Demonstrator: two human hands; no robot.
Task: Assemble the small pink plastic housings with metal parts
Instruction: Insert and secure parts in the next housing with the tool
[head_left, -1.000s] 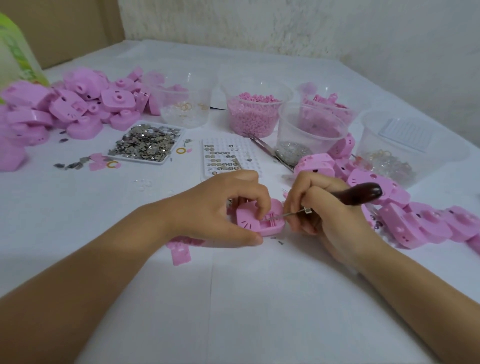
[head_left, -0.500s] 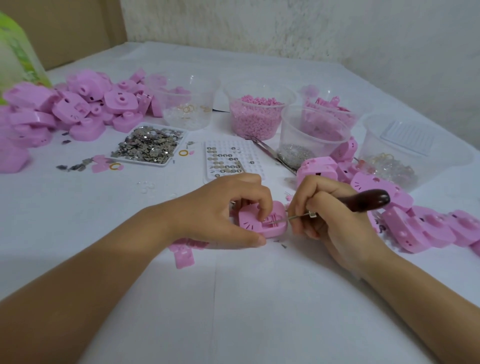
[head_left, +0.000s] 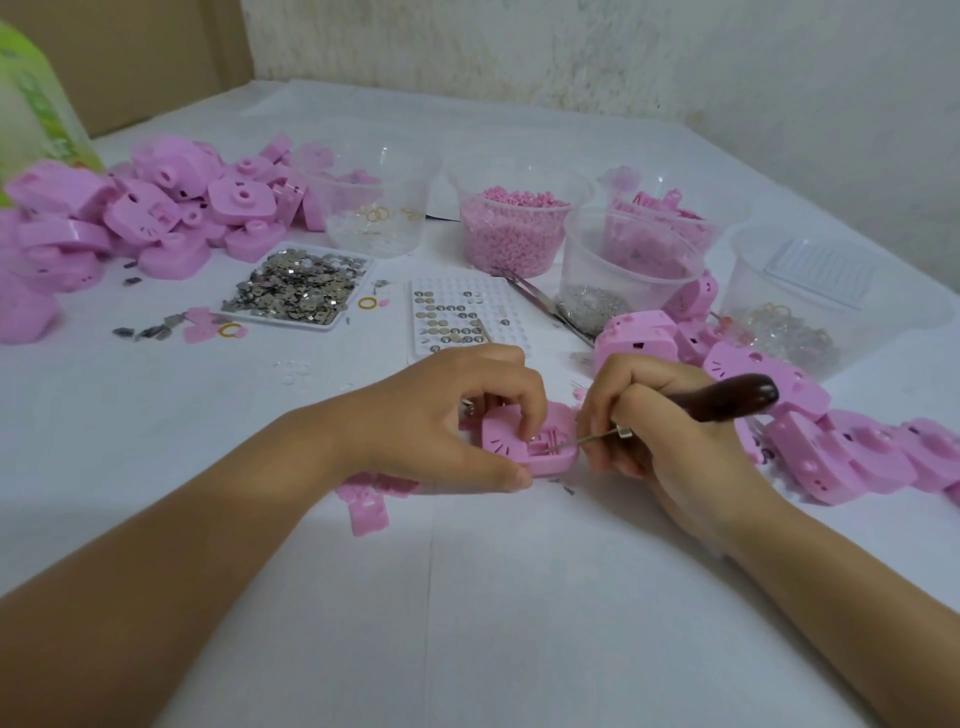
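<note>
Left hand (head_left: 441, 415) hides much of the pink housing (head_left: 524, 441); pick (head_left: 675, 410) tip indistinct

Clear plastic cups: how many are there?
5: ring cup back left, bead cup centre, metal-bits cup with pink-parts cup behind it, big cup far right. None seems hidden.
</note>
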